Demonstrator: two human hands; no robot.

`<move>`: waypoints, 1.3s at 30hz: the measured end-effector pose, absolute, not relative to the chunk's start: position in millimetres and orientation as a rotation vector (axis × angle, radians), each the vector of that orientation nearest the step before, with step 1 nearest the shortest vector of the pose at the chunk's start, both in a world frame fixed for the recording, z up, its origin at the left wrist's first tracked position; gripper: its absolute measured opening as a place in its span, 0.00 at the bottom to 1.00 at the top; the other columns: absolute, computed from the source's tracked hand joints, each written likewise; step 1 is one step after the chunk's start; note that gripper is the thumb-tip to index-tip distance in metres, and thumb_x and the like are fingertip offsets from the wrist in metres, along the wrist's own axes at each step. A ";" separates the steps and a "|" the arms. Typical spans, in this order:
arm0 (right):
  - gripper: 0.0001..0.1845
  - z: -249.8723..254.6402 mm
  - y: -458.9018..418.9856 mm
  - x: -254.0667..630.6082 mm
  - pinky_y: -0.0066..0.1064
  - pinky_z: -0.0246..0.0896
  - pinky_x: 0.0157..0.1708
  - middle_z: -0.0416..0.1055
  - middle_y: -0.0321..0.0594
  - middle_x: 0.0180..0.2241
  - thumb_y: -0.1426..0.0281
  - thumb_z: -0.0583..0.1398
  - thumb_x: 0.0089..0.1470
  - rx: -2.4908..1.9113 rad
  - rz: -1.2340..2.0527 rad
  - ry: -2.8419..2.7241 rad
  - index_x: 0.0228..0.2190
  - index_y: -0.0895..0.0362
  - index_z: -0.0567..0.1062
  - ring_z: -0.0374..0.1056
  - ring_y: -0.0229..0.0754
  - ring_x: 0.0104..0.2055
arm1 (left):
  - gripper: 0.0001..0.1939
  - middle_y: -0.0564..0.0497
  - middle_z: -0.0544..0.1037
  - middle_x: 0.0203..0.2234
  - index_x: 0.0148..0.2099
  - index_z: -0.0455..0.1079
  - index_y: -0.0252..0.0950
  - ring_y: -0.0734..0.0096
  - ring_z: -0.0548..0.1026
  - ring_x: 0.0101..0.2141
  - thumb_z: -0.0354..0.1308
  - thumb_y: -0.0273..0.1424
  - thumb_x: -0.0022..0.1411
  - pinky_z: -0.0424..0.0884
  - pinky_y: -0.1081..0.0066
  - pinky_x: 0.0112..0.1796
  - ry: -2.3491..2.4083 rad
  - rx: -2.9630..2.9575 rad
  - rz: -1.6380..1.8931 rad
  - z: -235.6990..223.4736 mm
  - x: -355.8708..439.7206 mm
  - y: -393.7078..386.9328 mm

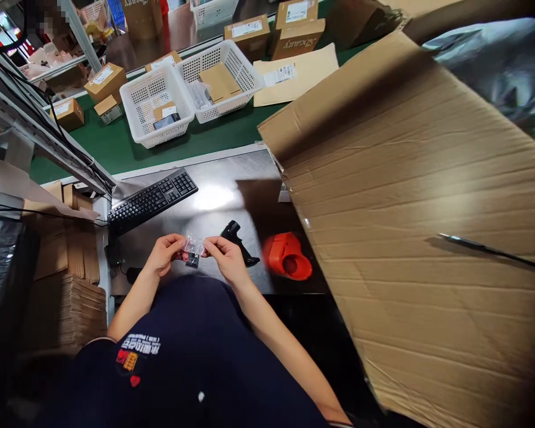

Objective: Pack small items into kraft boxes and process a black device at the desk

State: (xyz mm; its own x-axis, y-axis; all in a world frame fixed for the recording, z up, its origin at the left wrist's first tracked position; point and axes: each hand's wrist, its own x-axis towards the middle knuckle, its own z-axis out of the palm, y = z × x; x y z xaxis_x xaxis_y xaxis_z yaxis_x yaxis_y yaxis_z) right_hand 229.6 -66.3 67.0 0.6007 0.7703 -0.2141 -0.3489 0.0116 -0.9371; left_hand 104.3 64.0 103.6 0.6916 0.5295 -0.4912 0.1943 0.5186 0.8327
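Observation:
A small clear plastic packet (194, 248) with a dark item inside is pinched between both my hands above the steel worktable (232, 178). My left hand (164, 254) grips its left edge with closed fingers. My right hand (225, 257) grips its right edge the same way. A black handheld scanner (238, 239) lies just right of my right hand, and a red tape dispenser (289, 257) sits beyond it.
A black keyboard (154, 200) lies at the table's left. A big cardboard sheet (419, 208) fills the right side. On the green conveyor (111, 145) stand two white baskets (156, 113) (225, 77), small cartons and a flat mailer (294, 74). Flat cartons (66, 297) are stacked left.

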 end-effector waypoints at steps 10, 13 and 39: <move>0.21 70.7 -65.1 230.2 0.33 0.65 0.31 0.72 0.36 0.24 0.49 0.66 0.52 -1.391 0.828 -0.491 0.28 0.55 0.76 0.67 0.41 0.27 | 0.25 0.53 0.78 0.22 0.33 0.77 0.32 0.73 0.74 0.21 0.77 0.47 0.42 0.76 0.69 0.28 0.787 1.132 0.254 105.0 100.0 69.3; 0.19 76.3 -67.3 229.8 0.34 0.64 0.32 0.71 0.35 0.24 0.51 0.64 0.54 -1.493 0.756 -0.541 0.27 0.55 0.75 0.67 0.41 0.27 | 0.23 0.50 0.80 0.24 0.34 0.79 0.32 0.69 0.77 0.23 0.76 0.45 0.45 0.76 0.67 0.29 0.788 1.205 0.219 106.1 98.4 69.4; 0.13 71.6 -61.3 215.3 0.35 0.69 0.31 0.79 0.39 0.27 0.59 0.62 0.56 -1.544 0.866 -0.693 0.30 0.55 0.79 0.74 0.44 0.28 | 0.19 0.54 0.73 0.20 0.28 0.72 0.34 0.75 0.69 0.22 0.68 0.45 0.55 0.65 0.72 0.27 0.811 1.466 0.258 87.0 99.4 58.1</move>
State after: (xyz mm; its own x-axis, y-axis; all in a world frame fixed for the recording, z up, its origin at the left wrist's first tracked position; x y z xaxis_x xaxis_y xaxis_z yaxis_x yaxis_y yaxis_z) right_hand 215.3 -61.3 71.6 0.5491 0.8232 -0.1447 -0.0388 -0.1479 -0.9882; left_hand 99.4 58.1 87.0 0.7166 0.6160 -0.3270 0.3144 0.1333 0.9399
